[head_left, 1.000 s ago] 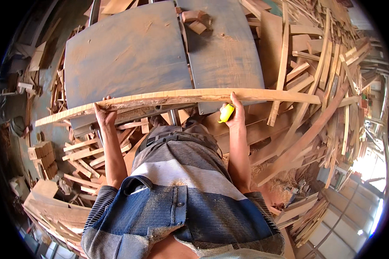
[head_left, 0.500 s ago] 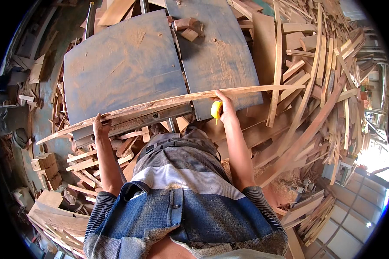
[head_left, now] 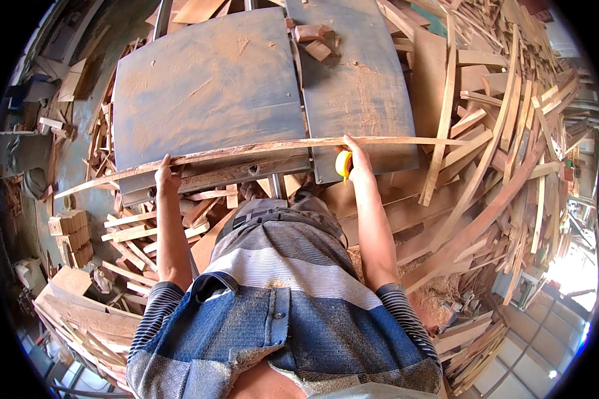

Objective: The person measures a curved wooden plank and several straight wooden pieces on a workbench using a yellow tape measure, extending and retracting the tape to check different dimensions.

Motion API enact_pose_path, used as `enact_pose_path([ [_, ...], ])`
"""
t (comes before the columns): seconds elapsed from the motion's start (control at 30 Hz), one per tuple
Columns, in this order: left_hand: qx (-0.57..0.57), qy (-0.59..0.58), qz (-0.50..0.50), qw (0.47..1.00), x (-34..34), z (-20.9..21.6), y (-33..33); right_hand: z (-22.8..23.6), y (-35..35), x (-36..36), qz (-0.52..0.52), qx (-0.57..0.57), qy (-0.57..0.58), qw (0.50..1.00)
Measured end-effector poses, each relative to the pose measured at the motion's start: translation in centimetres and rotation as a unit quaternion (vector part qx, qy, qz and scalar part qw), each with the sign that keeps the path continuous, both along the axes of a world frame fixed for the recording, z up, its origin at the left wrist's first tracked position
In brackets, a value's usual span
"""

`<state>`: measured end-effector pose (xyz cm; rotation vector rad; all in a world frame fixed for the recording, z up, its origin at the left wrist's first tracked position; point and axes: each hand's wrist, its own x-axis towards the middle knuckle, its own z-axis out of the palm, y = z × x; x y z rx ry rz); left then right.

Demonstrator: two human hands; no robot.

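Observation:
A long, thin wooden strip (head_left: 259, 150) with a rough, bark-like edge spans left to right in front of me, over the near edge of a dusty metal machine table (head_left: 206, 86). Toward the strip's left end, my left hand (head_left: 168, 174) is closed round it. My right hand (head_left: 360, 161) grips it right of the middle, thumb side up. A yellow tape measure (head_left: 343, 165) is tucked in that same hand, below the strip. Both ends of the strip stick out past the table's sides.
Across a narrow slot lies a second metal table plate (head_left: 359, 100), with small wood blocks (head_left: 314, 33) near its far left. Long offcuts (head_left: 512, 100) pile up on the right. Stacked short blocks (head_left: 70, 233) stand at left, and scrap sticks (head_left: 130, 229) litter the floor around my legs.
My view has shifted, so the table sits further right and slightly lower. The strip now looks a little more level. Both hands keep their hold on it.

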<state>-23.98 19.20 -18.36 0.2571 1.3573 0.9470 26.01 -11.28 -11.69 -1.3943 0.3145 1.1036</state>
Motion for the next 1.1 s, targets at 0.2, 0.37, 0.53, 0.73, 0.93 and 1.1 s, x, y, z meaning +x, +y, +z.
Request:
enact_pose_path([
  [0.2, 0.017, 0.011, -0.002, 1.0, 0.5, -0.5, -0.2, -1.3, -1.6, 0.0, 0.041, -0.025, -0.025, 0.999],
  [0.37, 0.012, 0.004, 0.014, 1.0, 2.9, 2.2, -1.5, -2.0, -2.6, 1.1, 0.076, -0.009, -0.035, 0.996],
  [0.53, 0.029, 0.055, 0.009, 0.998, 1.0, 1.2, -1.9, -1.4, -0.8, 0.3, 0.086, -0.018, -0.058, 0.995],
  [0.73, 0.021, 0.179, -0.078, 0.981, 4.8, 6.7, -3.3, -1.3, -2.7, 0.7, 0.102, 0.038, 0.013, 0.994],
  [0.93, 0.051, 0.161, 0.087, 0.982, 5.2, 1.3, -2.5, -2.2, -2.7, 1.4, 0.161, -0.014, -0.036, 0.986],
  [1.1, 0.052, 0.115, 0.09, 0.988, 5.4, 2.8, -3.1, -1.1, -2.6, 1.5, 0.169, -0.035, -0.06, 0.983],
])
